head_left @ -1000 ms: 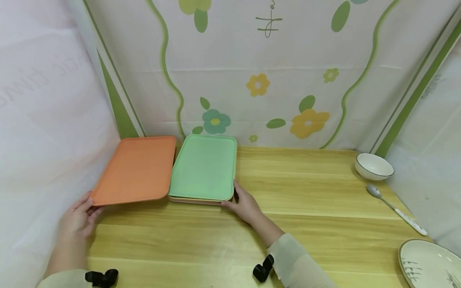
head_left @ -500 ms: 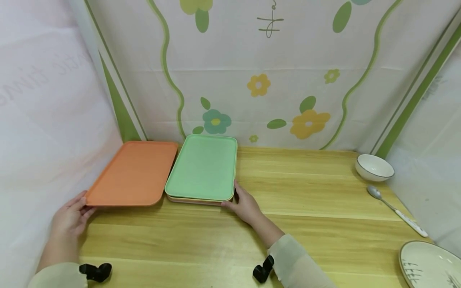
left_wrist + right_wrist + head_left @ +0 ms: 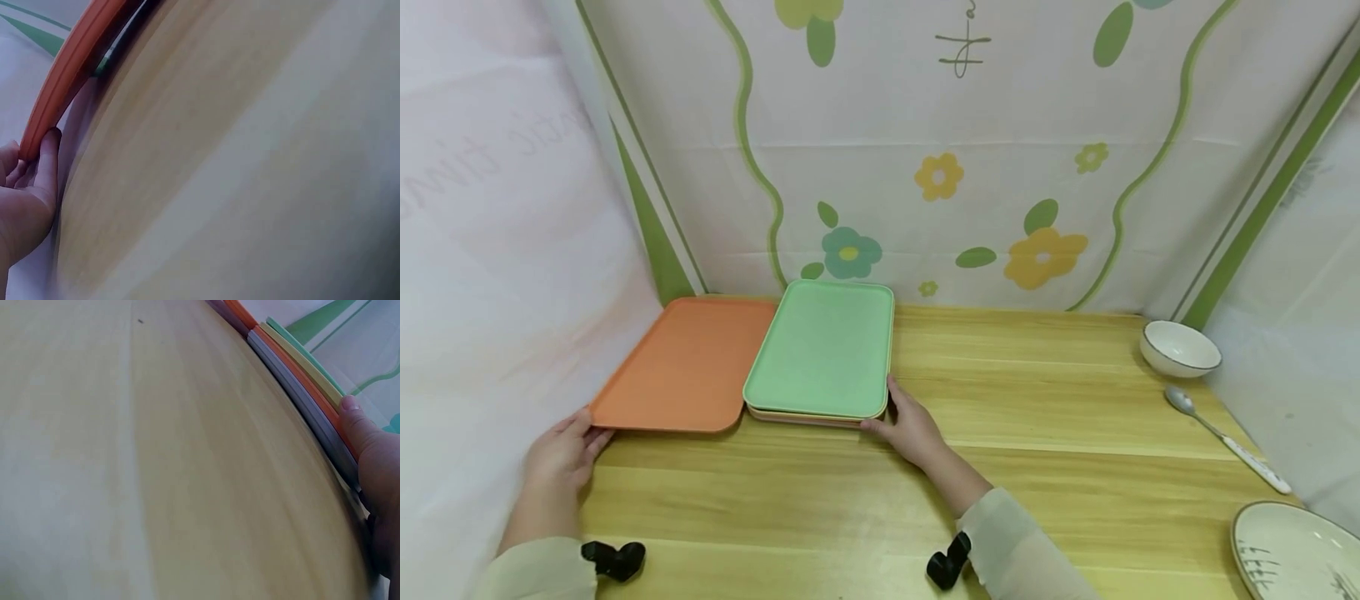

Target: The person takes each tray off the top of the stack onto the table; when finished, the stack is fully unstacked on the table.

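Observation:
An orange tray lies left of a stack of trays, its right edge meeting the stack's left side. My left hand pinches its front left corner, thumb on top and fingers beneath, as the left wrist view also shows for the orange tray. Topmost in the stack is a green tray. Below it, the right wrist view shows a yellow tray, another orange tray and a purple-grey one. My right hand grips the stack's front right corner, thumb along the front edge.
On the wooden table, a white bowl stands at the back right. A spoon with a white handle lies in front of it. Nearer sits a patterned plate, cut off by the frame. Fabric walls enclose the back and sides.
The orange tray has come down lower, and its right edge has shifted right against the stack. My left hand went left, then back right. My right hand has stayed at the stack.

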Tool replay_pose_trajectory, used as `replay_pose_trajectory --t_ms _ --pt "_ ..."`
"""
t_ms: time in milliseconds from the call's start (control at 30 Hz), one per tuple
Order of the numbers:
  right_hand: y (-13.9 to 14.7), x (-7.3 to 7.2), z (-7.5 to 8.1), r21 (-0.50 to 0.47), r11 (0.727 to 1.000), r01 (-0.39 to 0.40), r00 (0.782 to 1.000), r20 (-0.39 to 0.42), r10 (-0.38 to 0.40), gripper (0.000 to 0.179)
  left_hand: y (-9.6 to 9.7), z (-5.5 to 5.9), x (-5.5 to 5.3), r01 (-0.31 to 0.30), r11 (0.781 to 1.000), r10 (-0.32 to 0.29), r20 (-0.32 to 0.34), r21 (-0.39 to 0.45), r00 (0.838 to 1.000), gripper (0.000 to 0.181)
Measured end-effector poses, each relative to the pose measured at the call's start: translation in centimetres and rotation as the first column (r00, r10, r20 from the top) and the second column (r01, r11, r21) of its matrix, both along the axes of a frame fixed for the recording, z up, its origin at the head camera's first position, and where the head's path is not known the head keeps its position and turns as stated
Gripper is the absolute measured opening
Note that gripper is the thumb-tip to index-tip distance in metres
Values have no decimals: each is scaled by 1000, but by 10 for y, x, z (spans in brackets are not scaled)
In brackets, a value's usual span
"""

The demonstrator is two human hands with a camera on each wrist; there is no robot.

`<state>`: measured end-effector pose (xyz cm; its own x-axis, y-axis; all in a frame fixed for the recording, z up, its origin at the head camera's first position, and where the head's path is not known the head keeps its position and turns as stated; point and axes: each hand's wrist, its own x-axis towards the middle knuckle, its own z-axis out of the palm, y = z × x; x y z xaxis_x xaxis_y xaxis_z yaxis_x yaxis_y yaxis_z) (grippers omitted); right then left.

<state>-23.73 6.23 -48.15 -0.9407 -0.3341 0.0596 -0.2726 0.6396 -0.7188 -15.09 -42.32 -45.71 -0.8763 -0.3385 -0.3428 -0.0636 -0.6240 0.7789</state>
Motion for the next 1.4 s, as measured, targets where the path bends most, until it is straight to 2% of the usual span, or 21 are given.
replay_pose_trajectory --t_ms 100,167,233,300,367,400,467,600,633,700,900,967,1067,1333,1400 --pt "0 0 0 3 1000 2 1000 4 -2 106 4 -1 -4 -15 1000 16 61 -21 998 66" --pt "-1 0 0 5 1000 0 1000 7 0 107 6 -2 -4 33 998 -29 73 -58 997 88" --pt "-1 0 0 4 1000 0 1000 8 0 107 7 -4 -5 88 991 -81 72 -98 994 90" --pt "0 -1 0 4 1000 -1 1000 7 1 107 8 -4 -5 142 975 -129 86 -172 988 89" --pt "0 -1 -1 5 1000 0 1000 11 0 107 9 -5 -6 164 952 -136 124 -258 983 88" --pt "0 -1 -1 5 1000 -2 1000 10 2 107 10 -4 -7 171 934 -125 163 -315 979 87" --pt "0 -1 -1 6 1000 -3 1000 10 3 107 11 -3 -8 189 875 -80 252 -445 964 82" --pt "0 -1 0 3 1000 -2 1000 13 1 107 14 -1 -11 245 727 38 394 -641 918 75" --pt "0 0 0 2 1000 0 1000 16 0 107 14 -1 -12 249 706 62 408 -663 911 75" --pt "-1 0 0 4 1000 3 1000 18 -3 107 16 -2 -13 247 682 96 419 -689 903 74" --pt "-1 0 2 6 1000 5 1000 10 -5 106 18 -4 -20 244 614 153 416 -751 897 70" --pt "0 0 1 13 1000 7 1000 8 -7 106 20 -4 -22 241 609 162 416 -755 895 68" --pt "0 0 1 13 1000 8 1000 7 -8 106 21 -5 -24 225 606 170 401 -763 900 67" --pt "0 0 1 5 1000 6 1000 13 -6 106 22 -5 -26 258 592 135 409 -763 902 69" --pt "0 1 2 5 1000 6 1000 16 -6 106 23 -4 -27 256 596 132 407 -761 904 69"
